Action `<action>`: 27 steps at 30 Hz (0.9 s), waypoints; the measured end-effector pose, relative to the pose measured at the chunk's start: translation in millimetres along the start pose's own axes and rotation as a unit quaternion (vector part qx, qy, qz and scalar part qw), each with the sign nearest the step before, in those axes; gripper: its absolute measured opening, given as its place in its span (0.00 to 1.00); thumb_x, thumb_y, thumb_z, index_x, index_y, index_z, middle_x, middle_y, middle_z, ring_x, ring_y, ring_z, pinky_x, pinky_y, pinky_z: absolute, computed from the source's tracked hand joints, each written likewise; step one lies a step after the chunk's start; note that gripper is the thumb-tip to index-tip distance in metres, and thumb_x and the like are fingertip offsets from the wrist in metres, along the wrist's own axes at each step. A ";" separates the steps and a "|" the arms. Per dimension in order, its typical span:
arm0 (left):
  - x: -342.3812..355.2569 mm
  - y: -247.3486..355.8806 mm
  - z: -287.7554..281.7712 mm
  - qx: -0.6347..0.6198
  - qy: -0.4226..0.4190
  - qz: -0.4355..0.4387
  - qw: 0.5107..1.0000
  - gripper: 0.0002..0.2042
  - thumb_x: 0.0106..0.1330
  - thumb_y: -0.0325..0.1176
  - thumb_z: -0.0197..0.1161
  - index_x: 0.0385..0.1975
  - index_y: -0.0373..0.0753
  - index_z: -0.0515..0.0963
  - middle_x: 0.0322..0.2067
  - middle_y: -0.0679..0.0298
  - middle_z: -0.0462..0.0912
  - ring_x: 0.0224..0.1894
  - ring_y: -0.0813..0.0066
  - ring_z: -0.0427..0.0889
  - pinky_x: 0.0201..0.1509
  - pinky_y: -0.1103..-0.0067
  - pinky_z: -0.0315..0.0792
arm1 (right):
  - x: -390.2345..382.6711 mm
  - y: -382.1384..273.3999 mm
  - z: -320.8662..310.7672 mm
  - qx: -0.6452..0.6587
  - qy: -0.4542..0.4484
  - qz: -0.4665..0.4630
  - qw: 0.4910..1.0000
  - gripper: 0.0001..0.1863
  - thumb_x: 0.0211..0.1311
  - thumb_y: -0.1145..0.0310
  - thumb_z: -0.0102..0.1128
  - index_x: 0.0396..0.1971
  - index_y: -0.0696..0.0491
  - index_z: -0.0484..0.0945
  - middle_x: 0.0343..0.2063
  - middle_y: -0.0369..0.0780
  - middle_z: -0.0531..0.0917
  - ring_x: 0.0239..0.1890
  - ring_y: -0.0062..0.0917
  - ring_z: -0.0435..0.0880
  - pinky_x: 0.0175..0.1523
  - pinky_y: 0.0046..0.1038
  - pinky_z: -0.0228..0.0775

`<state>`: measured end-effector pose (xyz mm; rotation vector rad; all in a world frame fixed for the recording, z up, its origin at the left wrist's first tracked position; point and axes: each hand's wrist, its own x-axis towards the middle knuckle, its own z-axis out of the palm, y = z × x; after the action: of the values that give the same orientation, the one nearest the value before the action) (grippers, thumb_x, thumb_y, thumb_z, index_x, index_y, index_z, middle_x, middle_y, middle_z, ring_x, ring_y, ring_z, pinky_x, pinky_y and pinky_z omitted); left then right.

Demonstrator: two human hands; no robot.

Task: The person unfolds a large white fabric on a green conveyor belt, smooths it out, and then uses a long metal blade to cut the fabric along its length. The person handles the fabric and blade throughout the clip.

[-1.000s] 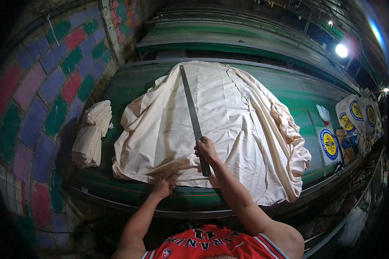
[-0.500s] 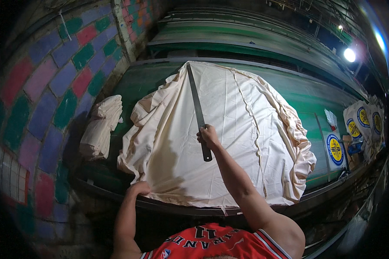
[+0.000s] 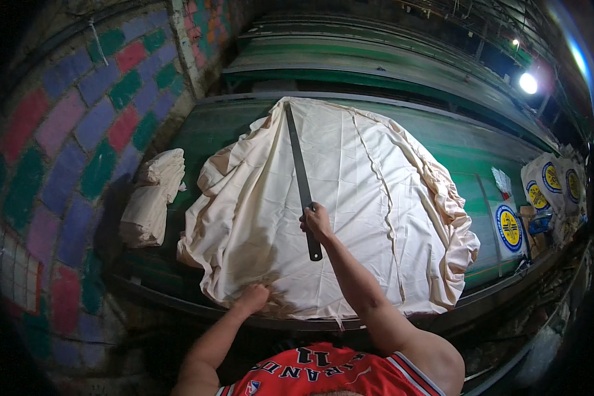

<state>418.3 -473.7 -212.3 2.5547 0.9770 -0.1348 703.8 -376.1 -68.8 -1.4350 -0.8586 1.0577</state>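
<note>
Nearest, a person in a red sleeveless jersey [image 3: 310, 371] leans over a worktable, both bare arms reaching forward. The left hand [image 3: 254, 298] rests with curled fingers on the near edge of a wide cream cloth [image 3: 343, 185]; whether it pinches the fabric cannot be told. Farther in, the right hand [image 3: 317, 222] grasps a long dark ruler [image 3: 298, 158] close to its near end. The ruler lies along the cloth, slightly aslant, its far tip near the cloth's far edge. The cloth covers the middle of the green table [image 3: 465, 168], flat at the centre and bunched into folds at both sides. A folded cream bundle [image 3: 152, 201] sits to its left; a pale piece with a round blue-and-yellow badge [image 3: 508, 228] lies to its right. Beyond stand more long tables [image 3: 376, 56] and a bright lamp [image 3: 528, 83].
</note>
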 end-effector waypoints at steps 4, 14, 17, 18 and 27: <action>-4.8 2.9 7.9 -0.255 0.011 0.058 0.965 0.09 0.56 0.33 0.65 0.35 0.37 0.82 0.34 0.47 0.84 0.42 0.48 0.84 0.45 0.61 0.77 | 34.6 -14.1 6.6 0.009 -0.011 0.012 1.000 0.10 0.71 0.72 0.47 0.44 0.63 0.69 0.22 0.42 0.76 0.18 0.25 0.75 0.21 0.29 0.71; -1.9 7.3 -36.0 -0.254 -0.049 -0.011 0.966 0.13 0.61 0.39 0.64 0.38 0.35 0.83 0.35 0.51 0.86 0.40 0.56 0.85 0.45 0.67 0.76 | 14.6 2.0 -2.7 -0.020 -0.009 -0.002 1.000 0.07 0.70 0.72 0.46 0.37 0.62 0.69 0.22 0.43 0.77 0.18 0.26 0.77 0.22 0.31 0.72; -0.7 -6.0 -43.1 -0.315 0.096 -0.053 0.943 0.12 0.62 0.37 0.63 0.38 0.35 0.82 0.35 0.51 0.86 0.40 0.55 0.85 0.45 0.67 0.76 | -33.7 15.0 -17.8 -0.011 -0.017 0.011 1.000 0.08 0.70 0.70 0.47 0.39 0.61 0.69 0.21 0.41 0.76 0.17 0.25 0.76 0.21 0.30 0.72; -1.4 -10.5 -46.2 -0.308 0.145 -0.071 0.937 0.12 0.63 0.37 0.63 0.38 0.34 0.82 0.35 0.50 0.85 0.40 0.55 0.85 0.45 0.67 0.76 | -53.4 20.7 -23.2 -0.011 -0.016 0.003 1.000 0.08 0.71 0.70 0.47 0.40 0.60 0.69 0.20 0.40 0.76 0.17 0.24 0.76 0.21 0.29 0.71; 11.5 18.8 -51.2 -0.309 0.178 -0.067 0.932 0.11 0.64 0.35 0.62 0.37 0.33 0.82 0.36 0.51 0.84 0.40 0.56 0.84 0.45 0.69 0.76 | -179.7 32.8 -83.6 0.022 -0.005 0.036 0.999 0.11 0.73 0.69 0.46 0.49 0.58 0.68 0.21 0.38 0.75 0.17 0.22 0.75 0.21 0.25 0.70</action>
<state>436.6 -458.8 -161.8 1.9579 1.1057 0.5350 720.0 -576.3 -75.7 -1.4341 -0.7897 1.1322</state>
